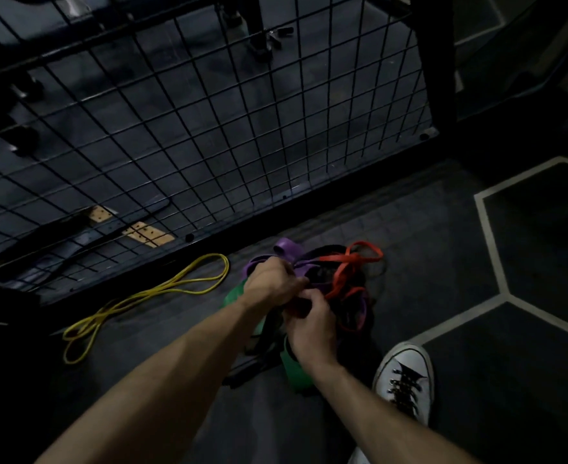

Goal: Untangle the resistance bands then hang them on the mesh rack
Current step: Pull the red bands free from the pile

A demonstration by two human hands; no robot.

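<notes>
Single head-worn wide-angle view, looking forward and steeply down over both forearms to the floor [443, 249], close on the left hand [270, 284] and right hand [312, 324], with the mesh rack [188, 128] filling the upper frame, edges bowed by the lens.

No readable text, labels, brand names, numbers or signs appear anywhere in this dim view. The resistance bands [312, 279], the mesh rack [209, 128], the white sneaker [404, 380] and the dark floor [426, 262] with its pale hexagon lines all show no legible lettering or markings.
</notes>
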